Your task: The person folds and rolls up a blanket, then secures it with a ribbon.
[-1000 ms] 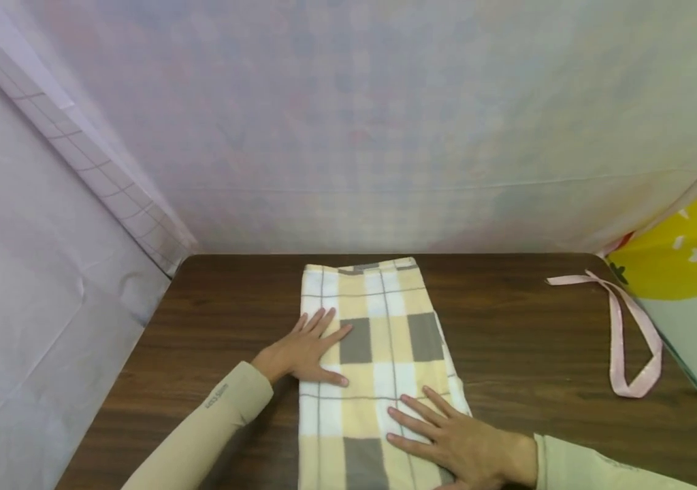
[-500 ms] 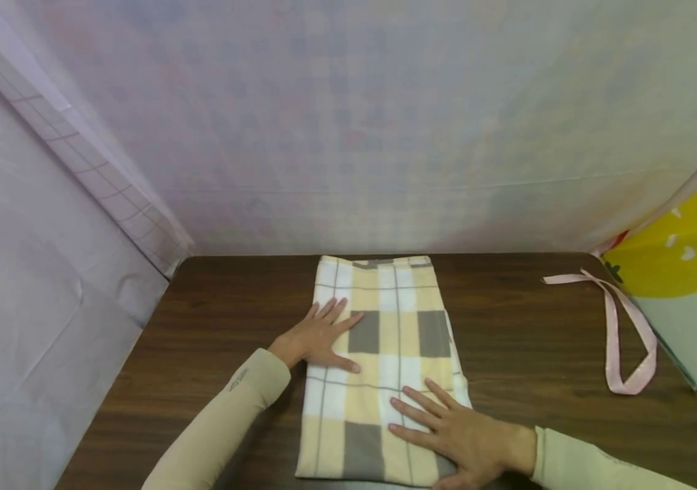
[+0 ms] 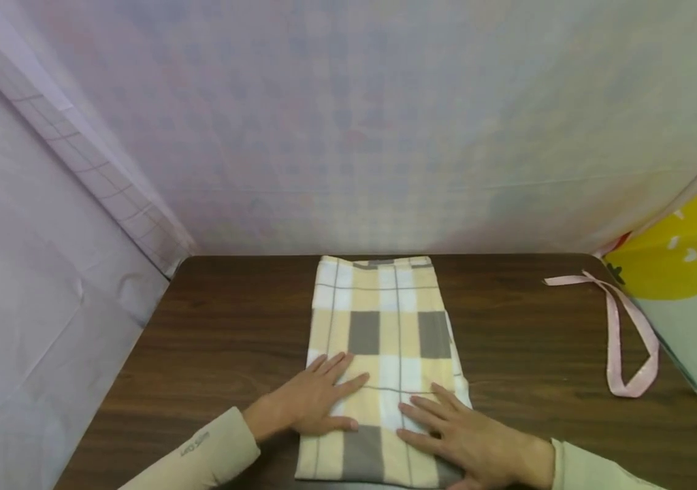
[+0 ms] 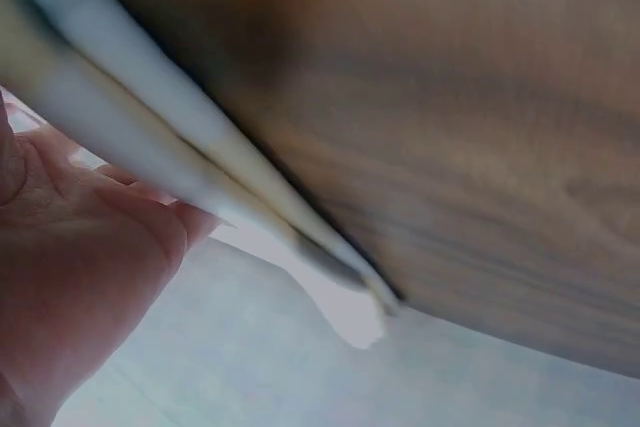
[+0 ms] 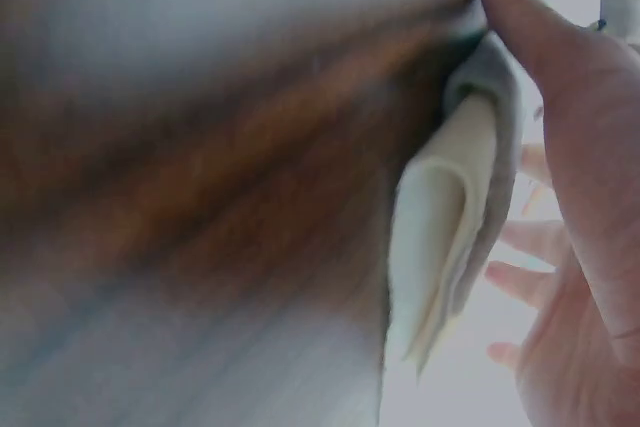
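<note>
A folded checked cloth [image 3: 389,333] in cream, white and grey lies lengthwise across the middle of the table. My left hand [image 3: 318,395] rests on its left side, fingers spread and straight. On the lower right part of the cloth, my right hand [image 3: 474,439] lies with its fingers extended. The left wrist view catches the cloth's layered fold [image 4: 200,152] beside the palm. In the right wrist view, rolled layers at the cloth's edge [image 5: 440,217] show near the thumb and fingers.
A pink ribbon [image 3: 614,340] lies looped on the right side of the brown wooden table [image 3: 220,327]. Pale fabric hangs behind the table [image 3: 348,136] and along the left [image 3: 36,272]. A sheet with a yellow print [image 3: 670,255] hangs at the right.
The cloth has shifted away from me and slightly right, bringing its near edge into view. My left hand first moved with it, then slid back toward me. The right hand stayed near its place.
</note>
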{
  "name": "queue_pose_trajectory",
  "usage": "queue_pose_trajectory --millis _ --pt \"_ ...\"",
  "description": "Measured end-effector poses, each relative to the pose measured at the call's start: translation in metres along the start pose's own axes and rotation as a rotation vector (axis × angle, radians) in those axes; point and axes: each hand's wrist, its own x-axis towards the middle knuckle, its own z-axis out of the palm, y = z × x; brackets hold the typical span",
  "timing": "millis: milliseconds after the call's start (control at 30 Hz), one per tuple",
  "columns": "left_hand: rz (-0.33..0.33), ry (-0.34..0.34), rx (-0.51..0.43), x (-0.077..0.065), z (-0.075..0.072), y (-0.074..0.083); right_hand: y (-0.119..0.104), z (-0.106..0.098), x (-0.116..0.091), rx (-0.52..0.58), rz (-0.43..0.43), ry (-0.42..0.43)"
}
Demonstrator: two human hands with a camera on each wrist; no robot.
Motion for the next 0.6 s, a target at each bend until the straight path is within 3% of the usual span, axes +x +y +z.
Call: queue_pose_trajectory --millis 167,333,433,500,600 --pt "0.087 0.044 0.061 -0.029 0.007 0.022 -0.005 -0.007 0.002 0.1 0.021 0.037" --pt "0.093 0.088 0.075 -0.04 0.011 0.03 0.006 -0.009 0.005 0.194 0.095 0.1" --pt "0.081 0.06 0.006 -0.035 0.008 0.028 0.029 -0.006 0.007 0.317 0.234 0.2" --pt "0.056 0.046 -0.073 -0.029 0.003 0.023 0.05 -0.006 0.007 0.426 0.375 0.269" --pt "-0.029 0.097 -0.194 -0.017 -0.007 0.006 0.084 -0.006 0.007 0.577 0.62 0.316"
